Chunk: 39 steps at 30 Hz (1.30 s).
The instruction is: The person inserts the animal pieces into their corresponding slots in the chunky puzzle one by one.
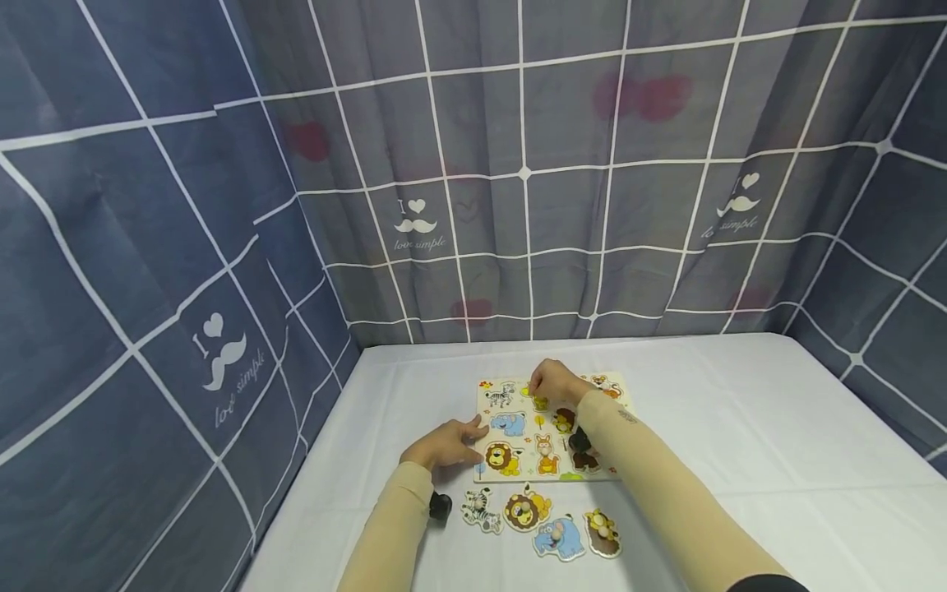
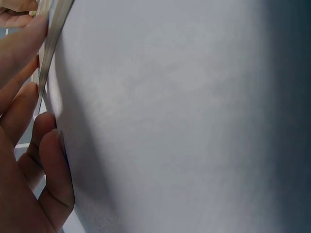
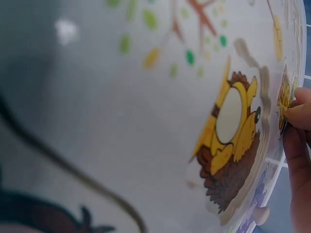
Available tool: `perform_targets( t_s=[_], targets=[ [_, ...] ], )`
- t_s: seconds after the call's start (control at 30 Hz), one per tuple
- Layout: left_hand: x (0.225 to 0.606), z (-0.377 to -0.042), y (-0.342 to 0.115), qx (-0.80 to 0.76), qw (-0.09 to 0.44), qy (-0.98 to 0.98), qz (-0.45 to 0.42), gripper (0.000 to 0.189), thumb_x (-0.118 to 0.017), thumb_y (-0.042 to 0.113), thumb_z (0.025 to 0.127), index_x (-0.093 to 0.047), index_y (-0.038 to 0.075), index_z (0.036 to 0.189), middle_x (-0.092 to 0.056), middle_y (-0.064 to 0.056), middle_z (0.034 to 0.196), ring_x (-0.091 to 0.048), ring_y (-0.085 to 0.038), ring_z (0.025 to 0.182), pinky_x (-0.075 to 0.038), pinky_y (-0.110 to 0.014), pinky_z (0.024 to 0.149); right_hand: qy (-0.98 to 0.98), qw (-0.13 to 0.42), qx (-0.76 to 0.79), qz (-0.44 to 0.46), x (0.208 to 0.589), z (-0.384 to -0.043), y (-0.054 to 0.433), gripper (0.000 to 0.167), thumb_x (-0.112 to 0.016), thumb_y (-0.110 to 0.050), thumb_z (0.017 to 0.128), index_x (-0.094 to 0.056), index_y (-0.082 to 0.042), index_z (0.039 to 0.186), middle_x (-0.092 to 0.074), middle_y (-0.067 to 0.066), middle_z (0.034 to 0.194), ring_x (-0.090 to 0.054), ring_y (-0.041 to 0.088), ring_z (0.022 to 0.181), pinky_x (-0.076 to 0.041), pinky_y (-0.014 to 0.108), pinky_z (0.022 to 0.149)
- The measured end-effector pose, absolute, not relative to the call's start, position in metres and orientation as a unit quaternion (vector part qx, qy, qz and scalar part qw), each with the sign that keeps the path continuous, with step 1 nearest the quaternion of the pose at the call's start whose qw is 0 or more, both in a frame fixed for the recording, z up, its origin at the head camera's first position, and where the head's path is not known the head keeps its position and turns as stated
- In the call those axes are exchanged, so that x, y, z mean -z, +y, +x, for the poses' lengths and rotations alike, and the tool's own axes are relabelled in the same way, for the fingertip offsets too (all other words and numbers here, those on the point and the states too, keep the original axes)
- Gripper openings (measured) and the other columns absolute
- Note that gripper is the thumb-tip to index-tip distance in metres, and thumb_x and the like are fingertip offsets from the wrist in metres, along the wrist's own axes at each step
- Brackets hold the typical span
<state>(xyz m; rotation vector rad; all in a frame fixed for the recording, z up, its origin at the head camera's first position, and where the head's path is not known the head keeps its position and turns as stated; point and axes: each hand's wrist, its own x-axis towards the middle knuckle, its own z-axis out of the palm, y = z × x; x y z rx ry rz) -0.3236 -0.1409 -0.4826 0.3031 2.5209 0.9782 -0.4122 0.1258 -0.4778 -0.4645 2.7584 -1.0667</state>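
Note:
A light wooden puzzle board [image 1: 527,469] with printed animals lies flat on the white table. Over its upper middle, my right hand [image 1: 556,383] pinches a small yellowish animal puzzle piece [image 3: 284,99], which is close over the board and partly covered by the fingers. My left hand [image 1: 444,444] rests at the board's left edge, its fingertips touching the rim. In the left wrist view, the fingers [image 2: 24,109] lie loosely bent along that edge. The hedgehog picture [image 3: 233,138] shows in its recess in the right wrist view. An elephant picture [image 1: 508,424] is beside the left fingertips.
In front of the board lie loose knobbed pieces: a zebra [image 1: 482,511], a lion [image 1: 527,510], an elephant [image 1: 559,538] and a hedgehog [image 1: 602,533]. The white tabletop [image 1: 740,427] extends to both sides. A grey checked curtain [image 1: 562,214] hangs behind it.

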Motion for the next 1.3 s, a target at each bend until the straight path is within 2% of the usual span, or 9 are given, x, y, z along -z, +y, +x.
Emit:
perform_targets(
  t_s=[0.43, 0.57, 0.63, 0.73, 0.8, 0.87, 1.03, 1.2, 1.3],
  targets=[
    [0.481, -0.322, -0.137, -0.347, 0.207, 0.907, 0.117, 0.059, -0.079, 0.020, 0.082, -0.060, 0.022, 0.138, -0.032, 0.003, 0.163, -0.023, -0.036, 0.153, -0.017, -0.060, 0.124, 0.939, 0.062, 0.305, -0.143, 0.472, -0.406, 0.128, 0.016, -0.067, 0.007, 0.086, -0.076, -0.001, 0.097, -0.073, 0.014, 0.104, -0.063, 0.019, 0.086, -0.055, 0.030, 0.073],
    [0.477, -0.326, -0.140, -0.347, 0.204, 0.906, 0.131, 0.059, -0.079, 0.019, 0.083, -0.059, 0.020, 0.139, -0.031, 0.002, 0.163, -0.021, -0.037, 0.154, -0.015, -0.060, 0.124, 0.946, 0.048, 0.288, -0.140, 0.467, -0.407, 0.128, 0.011, -0.068, 0.005, 0.086, -0.075, -0.002, 0.084, -0.071, 0.011, 0.091, -0.053, 0.017, 0.070, -0.047, 0.027, 0.063],
    [0.475, -0.328, -0.141, -0.343, 0.205, 0.906, 0.135, 0.060, -0.079, 0.019, 0.083, -0.059, 0.020, 0.139, -0.031, 0.002, 0.163, -0.020, -0.036, 0.154, -0.015, -0.060, 0.124, 0.946, 0.049, 0.290, -0.138, 0.463, -0.407, 0.129, 0.018, -0.067, 0.007, 0.084, -0.070, -0.005, 0.070, -0.065, 0.006, 0.075, -0.043, 0.015, 0.062, -0.041, 0.026, 0.058],
    [0.475, -0.329, -0.142, -0.338, 0.209, 0.908, 0.133, 0.060, -0.079, 0.020, 0.083, -0.059, 0.021, 0.139, -0.030, 0.003, 0.164, -0.021, -0.036, 0.154, -0.015, -0.060, 0.124, 0.942, 0.064, 0.303, -0.133, 0.461, -0.405, 0.133, 0.037, -0.067, 0.008, 0.079, -0.050, -0.013, 0.054, -0.043, -0.003, 0.059, -0.030, 0.013, 0.054, -0.033, 0.025, 0.054],
    [0.476, -0.328, -0.142, -0.338, 0.210, 0.908, 0.131, 0.060, -0.079, 0.020, 0.083, -0.059, 0.021, 0.139, -0.030, 0.003, 0.164, -0.021, -0.035, 0.154, -0.016, -0.059, 0.124, 0.936, 0.069, 0.317, -0.134, 0.463, -0.403, 0.137, 0.049, -0.067, 0.008, 0.078, -0.033, -0.017, 0.054, -0.025, -0.005, 0.056, -0.022, 0.012, 0.051, -0.028, 0.025, 0.052],
    [0.476, -0.326, -0.142, -0.340, 0.212, 0.907, 0.130, 0.060, -0.079, 0.020, 0.083, -0.059, 0.021, 0.139, -0.030, 0.003, 0.164, -0.021, -0.036, 0.154, -0.015, -0.059, 0.124, 0.934, 0.074, 0.321, -0.139, 0.464, -0.399, 0.140, 0.052, -0.067, 0.007, 0.079, -0.029, -0.018, 0.054, -0.019, -0.004, 0.056, -0.018, 0.012, 0.050, -0.025, 0.025, 0.052],
    [0.475, -0.322, -0.141, -0.339, 0.214, 0.906, 0.134, 0.060, -0.079, 0.017, 0.082, -0.059, 0.019, 0.139, -0.031, 0.001, 0.163, -0.021, -0.037, 0.154, -0.015, -0.060, 0.124, 0.929, 0.083, 0.323, -0.162, 0.464, -0.387, 0.144, 0.044, -0.068, 0.004, 0.082, -0.044, -0.017, 0.053, -0.032, -0.005, 0.056, -0.027, 0.011, 0.049, -0.031, 0.024, 0.052],
    [0.477, -0.321, -0.141, -0.335, 0.214, 0.908, 0.129, 0.059, -0.079, 0.017, 0.083, -0.060, 0.019, 0.139, -0.032, 0.000, 0.163, -0.020, -0.037, 0.154, -0.015, -0.060, 0.124, 0.925, 0.087, 0.323, -0.182, 0.460, -0.376, 0.143, 0.043, -0.067, 0.005, 0.084, -0.043, -0.014, 0.053, -0.030, -0.004, 0.057, -0.026, 0.012, 0.050, -0.031, 0.025, 0.053],
    [0.479, -0.324, -0.142, -0.334, 0.213, 0.909, 0.125, 0.060, -0.079, 0.019, 0.083, -0.059, 0.021, 0.139, -0.031, 0.002, 0.163, -0.020, -0.036, 0.154, -0.015, -0.060, 0.124, 0.928, 0.085, 0.309, -0.193, 0.455, -0.372, 0.143, 0.029, -0.068, 0.003, 0.085, -0.059, -0.007, 0.059, -0.044, -0.004, 0.060, -0.034, 0.011, 0.052, -0.035, 0.024, 0.054]
  ],
)
